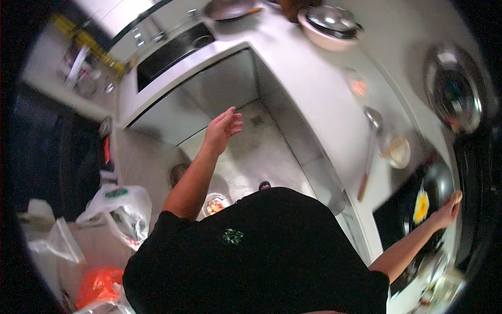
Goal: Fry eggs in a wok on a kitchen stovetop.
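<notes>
My left hand [223, 129] hangs over the floor between the counters, fingers loosely spread and nothing in them. On the far right, my right hand [448, 212] reaches over the black stove, at the rim of a dark wok [441, 180]; blur hides whether its fingers grip anything. Yellow and white food, seemingly egg [421, 208], lies in the wok. On the counter beside the stove are a metal ladle with a wooden handle [368, 157] and a small pale bowl [398, 152]. A blurred small dish of orange food [358, 87] stands farther along.
A white counter [290, 74] curves around me, bearing a pink basin with a metal lid [329, 33], another pan [229, 8] and a sink [172, 55]. A large metal lid [455, 88] stands at right. Plastic bags [117, 208] are at left; a bowl of food [215, 205] is low, near my body.
</notes>
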Demonstrator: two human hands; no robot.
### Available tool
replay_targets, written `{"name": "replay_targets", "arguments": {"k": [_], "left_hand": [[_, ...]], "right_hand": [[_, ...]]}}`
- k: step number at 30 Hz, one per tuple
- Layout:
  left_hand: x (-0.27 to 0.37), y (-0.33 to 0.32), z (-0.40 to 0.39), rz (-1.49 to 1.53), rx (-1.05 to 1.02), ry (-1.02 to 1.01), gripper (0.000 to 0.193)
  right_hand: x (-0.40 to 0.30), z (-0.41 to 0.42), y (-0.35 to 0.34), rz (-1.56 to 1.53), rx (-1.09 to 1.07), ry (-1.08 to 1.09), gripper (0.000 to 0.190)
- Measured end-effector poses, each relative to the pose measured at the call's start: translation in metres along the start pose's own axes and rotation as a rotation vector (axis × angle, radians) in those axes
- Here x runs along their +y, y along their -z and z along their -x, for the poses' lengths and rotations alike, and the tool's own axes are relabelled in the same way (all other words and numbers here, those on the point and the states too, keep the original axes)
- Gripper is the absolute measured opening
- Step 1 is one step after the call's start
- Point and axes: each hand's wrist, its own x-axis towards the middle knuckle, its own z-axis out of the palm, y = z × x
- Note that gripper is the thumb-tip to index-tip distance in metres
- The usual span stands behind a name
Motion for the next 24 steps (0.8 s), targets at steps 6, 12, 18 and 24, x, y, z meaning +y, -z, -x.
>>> {"name": "replay_targets", "arguments": {"k": [6, 12, 18, 24], "left_hand": [[0.06, 0.128, 0.025, 0.307, 0.311, -0.232, 0.038], [0.106, 0.189, 0.015, 0.427, 0.493, -0.426, 0.039], [0.071, 0.239, 0.059, 0.234, 0.876, -0.465, 0.043], [-0.051, 0.18, 0.188, 0.542, 1.408, -0.421, 0.043]], "right_hand": [[-0.132, 0.124, -0.246, -0.127, -0.268, 0.007, 0.042], [-0.244, 0.316, -0.448, -0.409, -0.905, 0.083, 0.031], [-0.315, 0.548, -0.57, -0.898, -1.714, 0.239, 0.039], [-0.375, 0.706, -0.532, -1.191, -2.321, 0.957, 0.044]]}}
